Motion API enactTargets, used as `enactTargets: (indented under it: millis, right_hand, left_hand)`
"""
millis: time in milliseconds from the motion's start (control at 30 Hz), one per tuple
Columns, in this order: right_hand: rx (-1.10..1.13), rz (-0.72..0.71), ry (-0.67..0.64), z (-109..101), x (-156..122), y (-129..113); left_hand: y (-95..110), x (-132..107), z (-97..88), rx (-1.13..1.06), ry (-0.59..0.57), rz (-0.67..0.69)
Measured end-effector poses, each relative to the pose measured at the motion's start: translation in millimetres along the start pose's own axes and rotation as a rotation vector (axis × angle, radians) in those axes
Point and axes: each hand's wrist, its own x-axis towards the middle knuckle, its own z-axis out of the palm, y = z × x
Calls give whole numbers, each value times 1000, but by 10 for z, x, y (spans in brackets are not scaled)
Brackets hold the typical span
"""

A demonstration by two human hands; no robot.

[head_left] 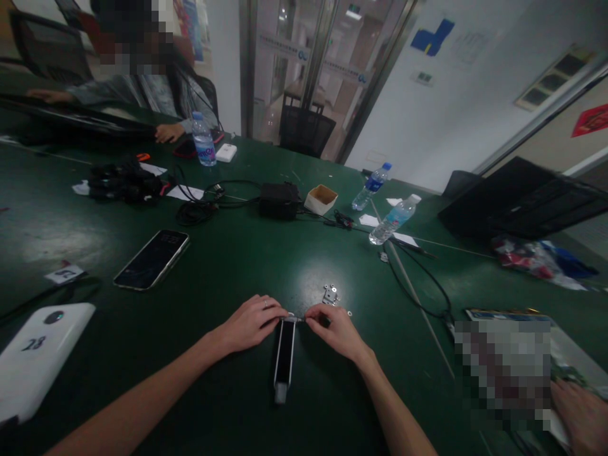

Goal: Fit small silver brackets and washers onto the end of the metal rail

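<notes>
A narrow black bar with a silver frame [285,354] lies lengthwise on the green table [237,259], its grey end pointing toward me. My left hand [251,323] pinches the far end of the bar from the left, fingers curled. My right hand [332,329] pinches the same end from the right, fingertips pressed together on a small metal piece there. Just beyond my right hand lie a small metal bracket [330,294] and loose screws [349,313].
A dark phone [152,258] and a white device [38,354] lie at left. Cables [418,285], a black box [279,201], a small cardboard box [321,198] and water bottles [393,220] sit further back. One person sits at far left; another person's hand [582,411] is at bottom right.
</notes>
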Motion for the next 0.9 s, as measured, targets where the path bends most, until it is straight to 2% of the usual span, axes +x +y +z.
enactTargets:
  millis: [100,433,633,900]
  right_hand:
    - [-12,11,17,7,5,-19]
    - [20,6,-47,11,-4,-22]
    - [15,15,-18,62,0,33]
    - [20,39,-18,42,12,-20]
  left_hand:
    - [0,3,0,-2,-1,8]
    - [4,2,-7,-1,10,20]
    - [3,2,-1,10,11,20]
    - [28,7,-23,5,9,17]
